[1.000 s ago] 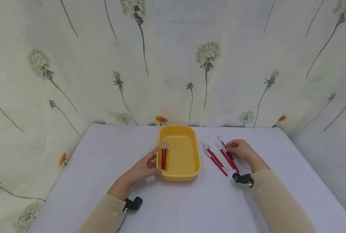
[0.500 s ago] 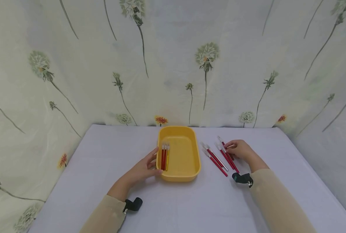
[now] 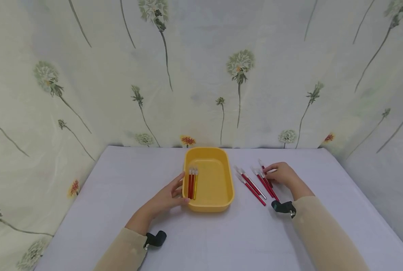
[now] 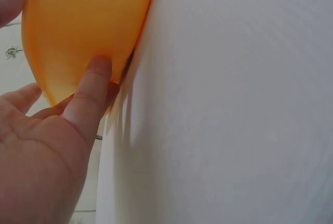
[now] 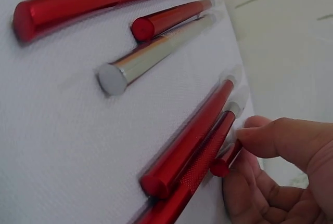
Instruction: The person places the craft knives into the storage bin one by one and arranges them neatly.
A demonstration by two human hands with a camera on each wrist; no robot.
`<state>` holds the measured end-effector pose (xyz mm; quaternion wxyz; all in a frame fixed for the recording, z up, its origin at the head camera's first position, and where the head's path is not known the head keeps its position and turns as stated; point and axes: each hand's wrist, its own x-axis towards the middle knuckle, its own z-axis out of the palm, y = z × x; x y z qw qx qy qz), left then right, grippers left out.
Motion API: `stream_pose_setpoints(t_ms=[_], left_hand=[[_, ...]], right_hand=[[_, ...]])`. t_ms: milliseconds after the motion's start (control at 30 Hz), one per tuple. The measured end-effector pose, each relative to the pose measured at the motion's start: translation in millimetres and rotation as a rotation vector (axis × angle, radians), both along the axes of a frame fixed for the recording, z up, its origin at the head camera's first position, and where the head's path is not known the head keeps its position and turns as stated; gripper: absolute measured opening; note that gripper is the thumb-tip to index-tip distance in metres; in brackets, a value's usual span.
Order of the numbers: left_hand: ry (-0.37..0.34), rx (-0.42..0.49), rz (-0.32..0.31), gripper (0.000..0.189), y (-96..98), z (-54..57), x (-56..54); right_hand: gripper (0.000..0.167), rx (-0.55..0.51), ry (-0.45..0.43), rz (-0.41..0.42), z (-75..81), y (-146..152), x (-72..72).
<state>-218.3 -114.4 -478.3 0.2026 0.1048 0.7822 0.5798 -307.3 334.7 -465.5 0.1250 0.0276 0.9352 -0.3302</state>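
Red pen [image 5: 230, 156], right of the yellow tray [image 3: 215, 180], pinched between thumb and fingers of the right hand [image 3: 280, 174]. Nearest on the white cloth [image 3: 201, 241]: left hand [image 3: 167, 194], spread, fingers against the tray's left wall, thumb at its near corner, probably steadying it. Inside, two red pens [image 3: 189, 186] and one yellow pen [image 3: 195, 188] lie side by side along that wall. Right of the tray, loose: four red pens [image 5: 86, 8], one silver pen [image 5: 148, 55], all slanted. Behind: floral backdrop [image 3: 194, 94]. Step in hand, judged: picking out one pen. Next move seems to need a clean lift, neighbours undisturbed.
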Motion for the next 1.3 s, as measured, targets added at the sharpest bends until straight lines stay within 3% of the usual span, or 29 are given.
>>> stream_pose_setpoints(t_ms=[400,667,933,1300], left_hand=[[-0.004,-0.008,0.017,0.097,-0.3,1.3,-0.4],[-0.002,-0.003,0.011,0.097,-1.0,2.5,-1.1],[0.0,-0.007,0.008,0.097,0.5,3.2,-1.6],[0.001,-0.004,0.009,0.097,0.3,0.2,-3.4]], right_hand=[[0.038,-0.124,-0.024,-0.128,5.4,7.9,16.4],[0.042,-0.309,-0.041,-0.183,18.8,-0.3,31.9],[0.047,-0.454,-0.023,-0.172,36.9,-18.8,46.7],[0.043,-0.484,0.005,-0.118,53.5,-42.8,60.4]])
